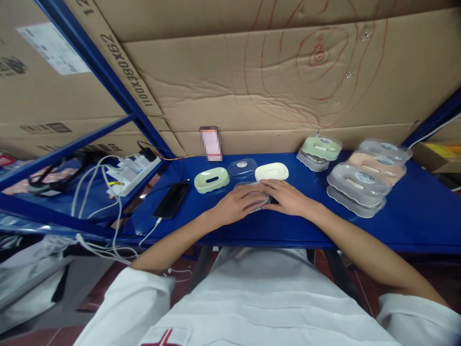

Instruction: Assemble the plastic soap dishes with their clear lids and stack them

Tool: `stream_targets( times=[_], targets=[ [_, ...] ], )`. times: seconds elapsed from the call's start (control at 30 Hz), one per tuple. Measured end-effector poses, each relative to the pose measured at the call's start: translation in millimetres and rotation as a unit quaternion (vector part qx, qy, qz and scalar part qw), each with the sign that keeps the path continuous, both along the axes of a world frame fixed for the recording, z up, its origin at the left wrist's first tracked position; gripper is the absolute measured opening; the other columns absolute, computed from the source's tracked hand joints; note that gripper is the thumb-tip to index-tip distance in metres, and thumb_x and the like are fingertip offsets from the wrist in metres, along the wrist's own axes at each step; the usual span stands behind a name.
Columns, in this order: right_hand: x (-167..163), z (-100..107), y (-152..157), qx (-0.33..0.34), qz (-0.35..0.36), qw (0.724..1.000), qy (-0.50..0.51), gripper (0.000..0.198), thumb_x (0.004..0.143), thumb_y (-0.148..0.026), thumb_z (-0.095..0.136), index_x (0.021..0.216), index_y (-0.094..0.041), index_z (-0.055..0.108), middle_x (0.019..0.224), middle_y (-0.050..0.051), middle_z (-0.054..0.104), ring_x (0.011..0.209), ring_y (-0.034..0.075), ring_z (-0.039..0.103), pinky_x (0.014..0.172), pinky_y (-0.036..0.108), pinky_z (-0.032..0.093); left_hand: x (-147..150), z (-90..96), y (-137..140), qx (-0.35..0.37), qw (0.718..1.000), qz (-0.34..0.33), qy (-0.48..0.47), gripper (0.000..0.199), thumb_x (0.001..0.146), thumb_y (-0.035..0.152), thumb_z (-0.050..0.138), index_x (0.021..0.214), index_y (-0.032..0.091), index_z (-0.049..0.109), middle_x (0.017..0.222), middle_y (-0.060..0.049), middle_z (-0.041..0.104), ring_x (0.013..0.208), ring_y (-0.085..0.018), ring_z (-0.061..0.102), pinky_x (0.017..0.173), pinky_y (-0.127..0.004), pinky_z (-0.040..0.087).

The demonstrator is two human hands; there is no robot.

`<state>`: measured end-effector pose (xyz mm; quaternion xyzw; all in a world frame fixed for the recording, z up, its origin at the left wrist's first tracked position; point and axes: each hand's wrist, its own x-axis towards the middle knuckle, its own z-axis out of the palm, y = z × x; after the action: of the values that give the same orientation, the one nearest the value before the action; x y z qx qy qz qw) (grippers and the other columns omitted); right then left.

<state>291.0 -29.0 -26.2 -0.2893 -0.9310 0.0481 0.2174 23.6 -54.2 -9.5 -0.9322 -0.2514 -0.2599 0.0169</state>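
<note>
My left hand (238, 204) lies curved over a translucent greyish soap box part (262, 198), its fingers on the part's upper side. My right hand (286, 196) grips the same part from the right, fingertips on its far edge and thumb on the near side. Both hands cover much of it, so its exact shape is hidden. Just beyond them lie a cream oval soap tray (272, 172) and a clear lid (242, 168) with a round label. A pale green soap box piece (212, 180) with an oval slot sits left of the lid.
Stacked soap boxes stand at right: green (321, 148), peach (382, 166) and grey (358, 180). A black phone (171, 201) with a white cable lies left; another phone (211, 143) leans on the cardboard (216, 86). A power strip (135, 175) and cables are further left.
</note>
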Motion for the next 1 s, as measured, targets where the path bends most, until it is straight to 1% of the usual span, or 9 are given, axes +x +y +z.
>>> stream_targets(
  times=[0.07,0.13,0.17,0.3,0.5,0.6,0.8,0.9,1.0],
  targets=[
    [1.3,-4.4,2.6,-0.006,0.000,1.000,-0.013,0.073,0.104,-0.050,0.069,0.166,-0.021,0.045,0.163,0.023,0.054,0.150,0.042,0.055,0.122,0.064,0.049,-8.5,1.0,-4.9,0.008,0.999,0.038,-0.008,0.044,0.105,0.042,0.071,0.144,0.024,0.064,0.151,-0.017,0.067,0.144,-0.033,0.063,0.118,-0.055,0.056],
    [1.5,-7.1,2.7,-0.008,0.006,1.000,-0.004,0.071,0.105,-0.046,0.068,0.168,-0.024,0.044,0.166,0.021,0.051,0.154,0.040,0.052,0.124,0.064,0.048,-19.7,-1.9,-13.9,-0.010,0.995,0.101,-0.003,0.062,0.101,0.046,0.075,0.156,0.025,0.054,0.162,-0.019,0.056,0.150,-0.038,0.056,0.121,-0.059,0.052],
    [1.1,-7.6,1.4,-0.012,0.015,1.000,0.004,0.071,0.106,-0.043,0.067,0.170,-0.027,0.041,0.169,0.019,0.049,0.156,0.038,0.049,0.125,0.063,0.047,-25.0,-5.1,-19.6,-0.023,0.992,0.124,-0.004,0.065,0.101,0.045,0.075,0.158,0.026,0.051,0.163,-0.018,0.054,0.151,-0.038,0.055,0.122,-0.059,0.052],
    [-3.9,-5.0,-9.0,-0.036,0.062,0.997,0.027,0.072,0.108,-0.038,0.064,0.173,-0.033,0.034,0.176,0.014,0.039,0.163,0.034,0.038,0.129,0.060,0.043,-35.7,-23.6,-42.2,-0.009,0.986,0.147,-0.078,0.054,0.100,0.041,0.078,0.148,0.026,0.057,0.148,-0.015,0.064,0.142,-0.033,0.062,0.120,-0.056,0.054],
    [-11.5,-4.4,-14.3,-0.050,0.099,0.993,0.033,0.065,0.111,-0.034,0.060,0.172,-0.034,0.038,0.178,0.011,0.036,0.167,0.032,0.030,0.133,0.061,0.037,-32.1,-42.5,-56.7,0.064,0.973,0.180,-0.128,0.051,0.089,0.053,0.087,0.124,0.023,0.066,0.120,-0.012,0.070,0.118,-0.032,0.069,0.101,-0.050,0.063],
    [-13.4,-6.4,-14.7,-0.048,0.106,0.993,0.031,0.062,0.111,-0.035,0.058,0.171,-0.031,0.040,0.178,0.012,0.036,0.168,0.032,0.028,0.133,0.061,0.036,-33.1,-44.9,-57.3,0.077,0.973,0.184,-0.120,0.048,0.089,0.055,0.087,0.120,0.024,0.068,0.117,-0.011,0.071,0.113,-0.030,0.070,0.096,-0.048,0.063],
    [-14.1,-6.1,-10.1,-0.062,0.101,0.992,0.036,0.060,0.113,-0.042,0.053,0.171,-0.034,0.040,0.180,0.008,0.032,0.168,0.030,0.028,0.134,0.060,0.035,-32.9,-40.4,-58.6,0.069,0.974,0.187,-0.108,0.039,0.097,0.048,0.080,0.123,0.022,0.065,0.122,-0.013,0.067,0.118,-0.032,0.066,0.099,-0.049,0.062],
    [-3.1,-8.4,9.8,-0.056,0.042,0.996,0.049,0.057,0.116,-0.045,0.040,0.170,-0.030,0.041,0.177,0.008,0.040,0.165,0.026,0.035,0.136,0.056,0.033,-32.3,-37.7,-59.1,0.050,0.973,0.198,-0.103,0.034,0.098,0.043,0.078,0.123,0.023,0.065,0.126,-0.013,0.066,0.121,-0.032,0.065,0.099,-0.048,0.062],
    [15.8,-14.3,33.2,-0.040,-0.101,0.994,0.003,0.058,0.115,-0.047,0.038,0.168,-0.024,0.046,0.174,0.013,0.044,0.164,0.033,0.037,0.133,0.064,0.032,-32.9,-36.2,-58.5,0.033,0.973,0.199,-0.114,0.033,0.097,0.039,0.080,0.122,0.024,0.065,0.128,-0.012,0.065,0.122,-0.032,0.064,0.100,-0.048,0.061]
  ],
)
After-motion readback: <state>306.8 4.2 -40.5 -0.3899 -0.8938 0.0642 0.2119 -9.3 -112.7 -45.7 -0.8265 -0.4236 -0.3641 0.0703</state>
